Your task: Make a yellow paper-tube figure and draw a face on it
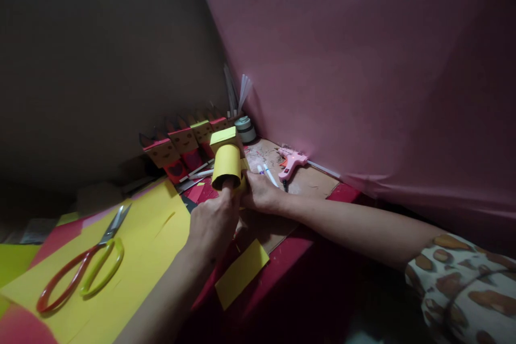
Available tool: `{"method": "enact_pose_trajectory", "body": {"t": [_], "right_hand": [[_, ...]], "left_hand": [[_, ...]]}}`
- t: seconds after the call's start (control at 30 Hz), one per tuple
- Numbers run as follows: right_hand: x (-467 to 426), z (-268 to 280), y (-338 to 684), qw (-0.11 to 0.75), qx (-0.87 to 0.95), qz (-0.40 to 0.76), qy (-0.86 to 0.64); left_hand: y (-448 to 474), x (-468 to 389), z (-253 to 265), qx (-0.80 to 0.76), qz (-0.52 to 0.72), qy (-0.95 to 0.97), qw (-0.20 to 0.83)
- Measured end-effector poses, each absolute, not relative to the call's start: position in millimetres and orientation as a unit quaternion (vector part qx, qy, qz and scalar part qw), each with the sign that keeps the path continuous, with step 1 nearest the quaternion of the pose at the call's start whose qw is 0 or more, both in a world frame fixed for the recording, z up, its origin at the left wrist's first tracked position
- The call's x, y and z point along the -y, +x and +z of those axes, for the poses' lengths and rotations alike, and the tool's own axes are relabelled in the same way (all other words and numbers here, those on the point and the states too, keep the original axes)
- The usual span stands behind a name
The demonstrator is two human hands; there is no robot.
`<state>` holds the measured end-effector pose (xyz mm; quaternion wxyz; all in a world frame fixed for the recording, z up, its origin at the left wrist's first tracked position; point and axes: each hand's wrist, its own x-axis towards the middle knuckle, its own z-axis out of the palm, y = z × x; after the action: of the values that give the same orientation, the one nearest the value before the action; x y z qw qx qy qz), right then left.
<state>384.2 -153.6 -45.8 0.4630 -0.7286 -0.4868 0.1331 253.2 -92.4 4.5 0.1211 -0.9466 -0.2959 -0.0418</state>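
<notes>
Yellow paper tube [227,165], open end toward you, a yellow-topped box [224,138] at its far end, held up between your hands: right hand [263,193] apparently grasping its side, fingertips hidden; left hand [215,221] with one finger inside the opening, whether pinching you cannot tell. Step in hand looks like pressing the wall from within; next move seems to call for even, gentle pressure. Alongside, by size: yellow sheet [149,258], scissors [105,241], pink glue gun [295,160]; no brand, label or writing legible.

No text, label, brand or number can be read; no sign is legible either.
</notes>
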Motion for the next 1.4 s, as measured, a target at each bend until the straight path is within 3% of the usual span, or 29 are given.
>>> {"method": "enact_pose_trajectory", "body": {"t": [0.47, 0.97, 1.1, 1.23, 1.4], "right_hand": [[152, -46, 383, 0.449, 0.49, 0.123, -0.737], [154, -41, 381, 0.456, 0.498, 0.138, -0.724], [155, -41, 382, 0.463, 0.492, 0.15, -0.722], [159, -40, 385, 0.47, 0.507, 0.154, -0.706], [162, -42, 384, 0.485, 0.512, 0.133, -0.697]], "left_hand": [[257, 94, 14, 0.298, -0.015, -0.954, 0.014], [255, 95, 5, 0.289, -0.052, -0.953, 0.072], [242, 91, -10, 0.249, -0.158, -0.952, 0.078], [220, 81, -27, 0.163, -0.376, -0.912, -0.018], [223, 65, -33, 0.269, -0.301, -0.891, -0.207]]}}
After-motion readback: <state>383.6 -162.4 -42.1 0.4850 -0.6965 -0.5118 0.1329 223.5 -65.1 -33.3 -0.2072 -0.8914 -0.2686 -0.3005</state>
